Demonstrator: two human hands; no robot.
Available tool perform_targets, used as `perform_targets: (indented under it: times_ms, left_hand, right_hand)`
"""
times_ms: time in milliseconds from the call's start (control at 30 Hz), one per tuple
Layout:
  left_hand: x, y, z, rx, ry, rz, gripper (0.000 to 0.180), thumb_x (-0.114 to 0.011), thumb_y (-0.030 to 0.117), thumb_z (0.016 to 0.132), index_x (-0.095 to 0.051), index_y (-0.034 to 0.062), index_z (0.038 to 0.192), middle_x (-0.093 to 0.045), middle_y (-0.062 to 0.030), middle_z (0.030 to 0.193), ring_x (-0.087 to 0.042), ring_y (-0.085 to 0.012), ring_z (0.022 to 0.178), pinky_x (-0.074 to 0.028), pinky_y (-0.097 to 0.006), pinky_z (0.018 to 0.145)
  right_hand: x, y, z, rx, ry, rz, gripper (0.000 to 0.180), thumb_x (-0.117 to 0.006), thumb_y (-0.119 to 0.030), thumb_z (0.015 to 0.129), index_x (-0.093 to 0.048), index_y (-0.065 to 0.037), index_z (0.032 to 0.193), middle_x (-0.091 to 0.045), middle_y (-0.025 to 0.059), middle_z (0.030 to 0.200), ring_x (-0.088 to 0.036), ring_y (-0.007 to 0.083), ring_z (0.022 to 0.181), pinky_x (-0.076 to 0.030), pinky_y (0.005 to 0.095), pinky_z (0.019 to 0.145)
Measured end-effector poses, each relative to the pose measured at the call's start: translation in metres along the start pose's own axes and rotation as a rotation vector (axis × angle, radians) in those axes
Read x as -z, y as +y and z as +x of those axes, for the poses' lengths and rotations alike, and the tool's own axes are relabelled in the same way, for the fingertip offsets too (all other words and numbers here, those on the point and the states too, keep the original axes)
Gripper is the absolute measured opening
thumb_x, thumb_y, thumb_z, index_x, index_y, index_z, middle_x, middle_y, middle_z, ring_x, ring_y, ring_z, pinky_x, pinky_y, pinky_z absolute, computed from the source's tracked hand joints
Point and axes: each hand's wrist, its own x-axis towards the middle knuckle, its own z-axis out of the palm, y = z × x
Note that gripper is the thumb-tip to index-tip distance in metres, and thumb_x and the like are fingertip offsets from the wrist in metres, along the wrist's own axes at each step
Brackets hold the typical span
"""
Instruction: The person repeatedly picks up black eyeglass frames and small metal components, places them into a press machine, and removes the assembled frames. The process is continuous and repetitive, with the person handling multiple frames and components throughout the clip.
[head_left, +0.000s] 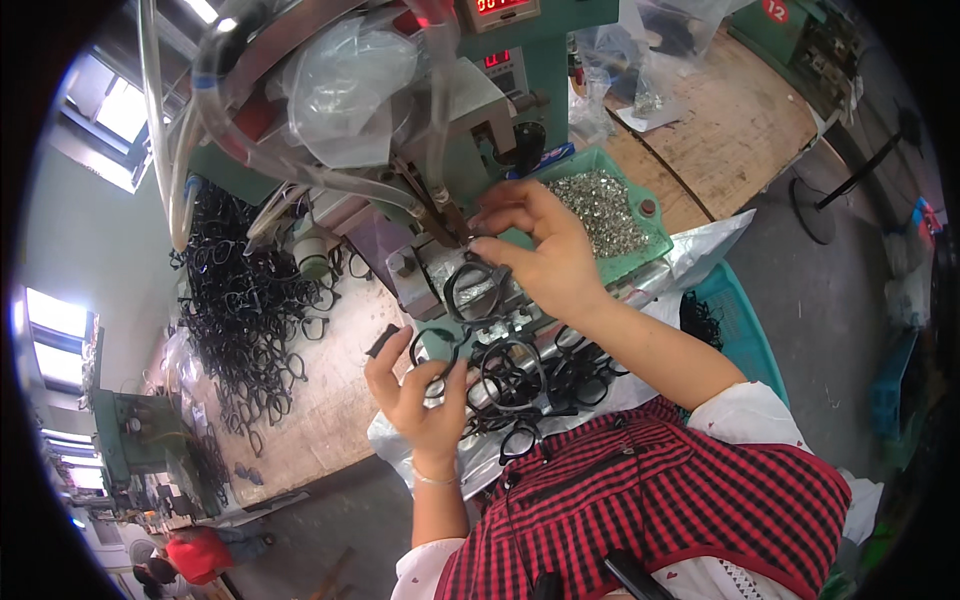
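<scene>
My right hand (545,245) is closed in a pinch at the working tip of a green machine (595,15). It holds the upper end of a black ring-shaped part (452,292), whose loop hangs below the thumb. Lower and to the left, my left hand (422,405) grips another black ring-shaped part (458,352) between thumb and fingers. A black covering (382,340) wraps one fingertip of that hand. Several more black rings (515,375) lie heaped on the silvery sheet in front of me. Just what sits under the machine's tip is hidden by my fingers.
A green tray (655,238) of small shiny metal pieces stands right of the machine. To the left, a big pile of black rings (240,300) covers part of the wooden table (345,400). Clear hoses (300,172) hang across the machine's front. A teal basket (745,320) is at my right.
</scene>
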Motion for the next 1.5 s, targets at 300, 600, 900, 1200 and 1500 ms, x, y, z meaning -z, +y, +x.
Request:
perform_targets:
  times_ms: [300, 600, 900, 1200, 1500]
  left_hand:
    - [0.066, 0.053, 0.052, -0.446, -0.133, 0.016, 0.033, -0.077, 0.001, 0.067, -0.044, 0.0042, 0.062, -0.071, -0.012, 0.09, -0.066, -0.0311, 0.078, -0.057, -0.04, 0.067]
    - [-0.004, 0.076, 0.072, -0.772, -0.411, 0.201, 0.019, -0.078, 0.01, 0.073, -0.059, 0.0064, 0.077, -0.068, -0.008, 0.097, -0.06, -0.0216, 0.077, -0.052, -0.031, 0.057]
    - [-0.004, 0.07, 0.072, -0.708, -0.355, 0.102, 0.018, -0.078, 0.008, 0.071, -0.065, 0.0046, 0.083, -0.069, -0.0096, 0.093, -0.061, -0.0221, 0.073, -0.051, -0.031, 0.058]
    - [0.023, 0.029, 0.012, -0.416, -0.029, -0.037, 0.041, -0.082, 0.032, 0.071, -0.065, 0.0042, 0.096, -0.066, -0.0118, 0.119, -0.062, -0.0285, 0.091, -0.052, -0.037, 0.08]
    - [0.145, -0.218, 0.047, 0.165, 0.037, 0.828, 0.017, -0.066, 0.009, 0.082, -0.071, 0.0107, 0.098, -0.064, -0.0127, 0.11, -0.058, -0.0323, 0.104, -0.046, -0.043, 0.091]
  right_hand:
    - [-0.014, -0.039, -0.014, -0.269, 0.034, 0.103, 0.045, -0.065, 0.004, 0.085, -0.054, 0.002, 0.128, -0.068, 0.0091, 0.109, -0.066, 0.0143, 0.098, -0.051, 0.0272, 0.087]
    - [0.098, 0.035, -0.003, 0.206, 0.105, -1.369, 0.026, -0.071, -0.014, 0.076, -0.072, -0.008, 0.101, -0.064, 0.0163, 0.12, -0.055, 0.0359, 0.122, -0.045, 0.0442, 0.101]
    - [0.115, 0.053, -0.007, 0.288, 0.167, -1.161, 0.011, -0.075, -0.012, 0.073, -0.071, -0.006, 0.082, -0.065, 0.0154, 0.118, -0.057, 0.0344, 0.119, -0.046, 0.0434, 0.097]
    - [0.122, 0.063, -0.002, 0.345, 0.14, -1.116, 0.011, -0.065, -0.006, 0.085, -0.069, -0.003, 0.095, -0.068, 0.0151, 0.096, -0.064, 0.0334, 0.091, -0.05, 0.0416, 0.082]
    - [0.123, 0.064, 0.004, 0.164, 0.106, -0.845, 0.017, -0.065, -0.008, 0.089, -0.068, -0.001, 0.104, -0.069, 0.0125, 0.1, -0.065, 0.0252, 0.094, -0.05, 0.0344, 0.084]
